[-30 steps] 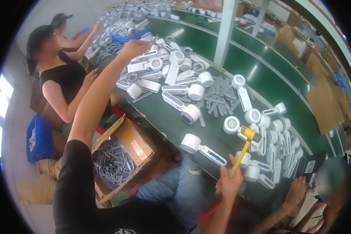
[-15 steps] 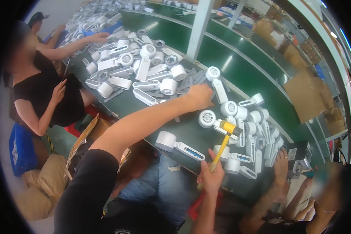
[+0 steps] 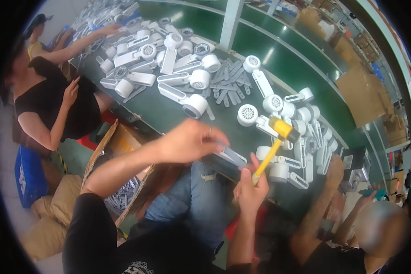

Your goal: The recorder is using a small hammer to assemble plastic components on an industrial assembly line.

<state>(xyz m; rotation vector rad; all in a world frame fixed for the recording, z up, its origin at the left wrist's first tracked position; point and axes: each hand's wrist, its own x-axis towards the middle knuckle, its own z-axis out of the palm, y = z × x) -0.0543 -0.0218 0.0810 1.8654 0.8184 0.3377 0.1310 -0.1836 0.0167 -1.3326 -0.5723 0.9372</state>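
Note:
My left hand (image 3: 192, 140) pinches a slim grey cover strip (image 3: 235, 156) at the table's front edge. Beneath the strip shows the white handle of a handheld fan (image 3: 223, 156); the hand hides the rest of that fan. My right hand (image 3: 251, 189) grips a yellow mallet (image 3: 268, 157) by its handle, with the mallet's yellow and black head raised over the table. My right fingertips are close to the strip's end, but whether they touch it I cannot tell. Beyond the left hand, loose grey cover strips (image 3: 233, 81) lie in a heap.
White fans (image 3: 171, 79) are piled at the far left, and more white fans (image 3: 301, 153) cluster at right. An open cardboard box (image 3: 96, 162) with small grey parts stands below the table's left edge. Co-workers sit on both sides, and a metal post (image 3: 230, 27) rises behind.
My left hand has come back toward me from the strip heap, bringing a grey strip to the near fan. The right hand still holds the mallet, shifted slightly.

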